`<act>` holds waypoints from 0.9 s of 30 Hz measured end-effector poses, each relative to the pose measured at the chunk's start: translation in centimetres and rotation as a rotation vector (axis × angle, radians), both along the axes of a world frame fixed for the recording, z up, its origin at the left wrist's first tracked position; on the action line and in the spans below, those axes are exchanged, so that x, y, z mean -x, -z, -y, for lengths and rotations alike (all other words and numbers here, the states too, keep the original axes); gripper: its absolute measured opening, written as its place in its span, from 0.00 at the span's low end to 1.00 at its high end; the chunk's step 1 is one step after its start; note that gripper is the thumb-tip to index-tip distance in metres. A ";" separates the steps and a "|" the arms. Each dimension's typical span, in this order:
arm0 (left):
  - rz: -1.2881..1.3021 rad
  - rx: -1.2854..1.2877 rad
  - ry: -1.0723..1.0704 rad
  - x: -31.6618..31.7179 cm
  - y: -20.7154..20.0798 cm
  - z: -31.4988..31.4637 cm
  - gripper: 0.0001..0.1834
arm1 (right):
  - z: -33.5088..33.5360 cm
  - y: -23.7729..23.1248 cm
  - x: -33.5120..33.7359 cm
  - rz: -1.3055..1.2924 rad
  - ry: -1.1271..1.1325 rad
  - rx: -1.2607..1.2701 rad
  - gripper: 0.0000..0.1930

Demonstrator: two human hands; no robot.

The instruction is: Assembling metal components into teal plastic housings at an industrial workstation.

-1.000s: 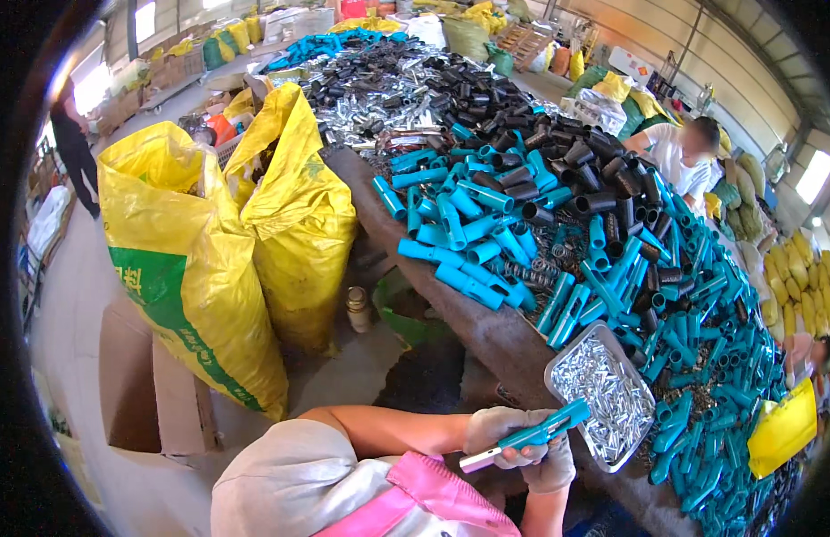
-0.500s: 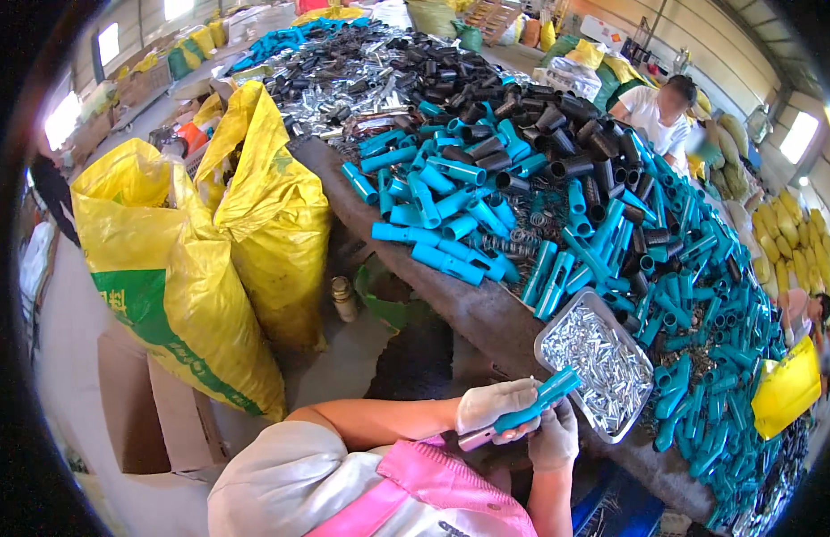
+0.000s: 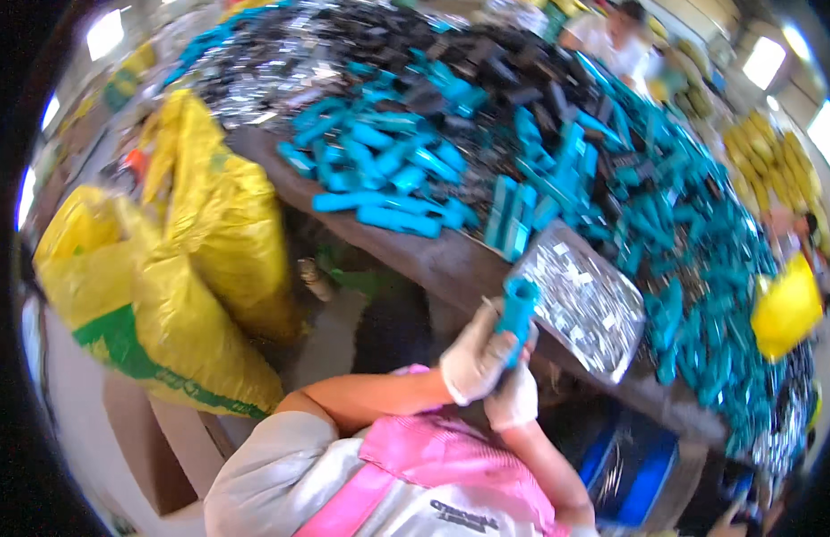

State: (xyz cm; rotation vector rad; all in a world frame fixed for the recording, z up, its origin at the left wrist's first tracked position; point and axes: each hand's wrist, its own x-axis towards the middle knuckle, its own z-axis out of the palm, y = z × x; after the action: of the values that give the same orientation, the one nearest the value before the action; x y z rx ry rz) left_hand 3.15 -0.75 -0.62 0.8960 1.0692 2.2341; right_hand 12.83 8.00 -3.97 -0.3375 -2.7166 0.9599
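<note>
A teal plastic tube (image 3: 520, 313) stands nearly upright between my hands, its round open end facing up. My left hand (image 3: 471, 364), in a white glove, is closed around its left side. Against the tube's lower end is my right hand (image 3: 513, 394), also gloved and closed; its fingertips are partly hidden. Just beyond the tube, a metal tray (image 3: 623, 369) full of small silvery parts rests on the table edge (image 3: 433, 273). Loose teal tubes (image 3: 397, 219) lie past it. The picture is blurred by motion.
A large heap of teal and black tubes (image 3: 496, 58) and shiny metal parts covers the table. Yellow sacks (image 3: 227, 242) stand at left, beside a cardboard box (image 3: 146, 447). A blue container (image 3: 643, 479) is below at right. Another person (image 3: 612, 40) is across the heap.
My hands have moved slightly left and up, turning the tube from a slant to nearly upright. The pinkish lower part seen earlier is now out of sight. The whole view has shifted.
</note>
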 end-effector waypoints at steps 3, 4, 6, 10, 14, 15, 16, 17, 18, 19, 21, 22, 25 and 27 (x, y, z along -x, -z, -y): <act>0.336 -0.095 0.076 1.8 0.1 -0.3 0.30 | -0.5 -1.3 1.5 0.036 -0.119 0.263 0.22; 0.468 -0.099 0.151 2.3 -0.1 0.3 0.27 | -0.8 -2.8 1.7 0.076 -0.128 0.315 0.22; 0.732 -0.173 0.111 2.9 -0.8 -0.2 0.22 | -4.0 -6.8 2.9 0.383 -0.307 0.428 0.18; 0.809 0.020 0.298 4.5 -0.9 1.0 0.21 | -13.6 -10.1 6.5 -0.227 0.144 -0.367 0.10; 0.654 0.230 0.416 3.2 -0.5 0.6 0.19 | -24.0 -7.9 10.7 0.053 0.017 -0.692 0.20; 0.612 0.258 0.411 3.0 -0.2 0.9 0.19 | -23.8 -8.5 11.9 0.326 -0.022 -0.701 0.23; 0.651 0.280 0.396 2.9 -0.1 1.1 0.16 | -23.7 -9.1 12.2 0.335 -0.054 -0.711 0.24; 0.644 0.305 0.363 2.9 0.0 1.4 0.16 | -23.6 -9.8 12.3 0.345 -0.082 -0.720 0.25; 0.638 0.332 0.333 3.0 0.2 1.8 0.15 | -23.4 -10.1 12.4 0.352 -0.064 -0.721 0.24; 0.586 0.353 0.281 3.1 0.0 2.1 0.14 | -23.2 -10.4 12.0 0.181 0.011 -0.616 0.23; 0.381 0.429 0.197 3.2 0.0 2.3 0.14 | -23.1 -9.7 10.3 -0.184 0.047 -0.234 0.24; 0.276 0.480 0.161 3.4 -0.3 2.3 0.13 | -22.4 -9.4 9.5 -0.373 -0.001 0.044 0.27; -0.082 0.633 0.118 4.2 -0.8 2.0 0.16 | -17.5 -9.5 4.7 -0.307 -0.191 0.674 0.31; -0.632 0.705 -0.091 4.4 -1.2 1.0 0.18 | -15.5 -8.2 2.7 -0.333 -0.310 0.671 0.28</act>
State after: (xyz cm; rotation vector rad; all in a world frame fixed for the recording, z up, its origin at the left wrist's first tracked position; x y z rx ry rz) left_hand -1.22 -1.73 0.54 1.2438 2.0324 1.4339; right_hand 10.10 23.46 4.21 0.1357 -2.1128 1.8214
